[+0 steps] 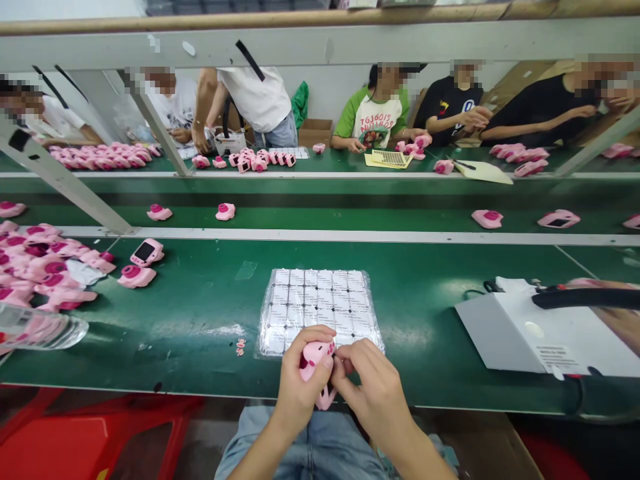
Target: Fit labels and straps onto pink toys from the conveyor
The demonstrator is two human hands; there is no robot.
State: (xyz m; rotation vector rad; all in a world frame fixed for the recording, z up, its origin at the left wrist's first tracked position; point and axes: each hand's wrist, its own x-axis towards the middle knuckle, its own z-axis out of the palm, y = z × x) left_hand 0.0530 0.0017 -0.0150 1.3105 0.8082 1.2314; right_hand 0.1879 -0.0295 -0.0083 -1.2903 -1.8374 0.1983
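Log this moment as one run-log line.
left hand: holds pink children's camera | right hand: fingertips at camera's edge | nearby: plastic-wrapped white grid sheet | surface: green conveyor belt

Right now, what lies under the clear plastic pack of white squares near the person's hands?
The clear plastic pack rests on the green work surface; anything directly beneath its white squares is hidden.

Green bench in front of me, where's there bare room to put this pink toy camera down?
For the pink toy camera, bare green bench lies left of the plastic-wrapped white squares, up to the heaped pink cameras, where the left end is crowded. Another bare patch lies between those squares and the white box on the right.
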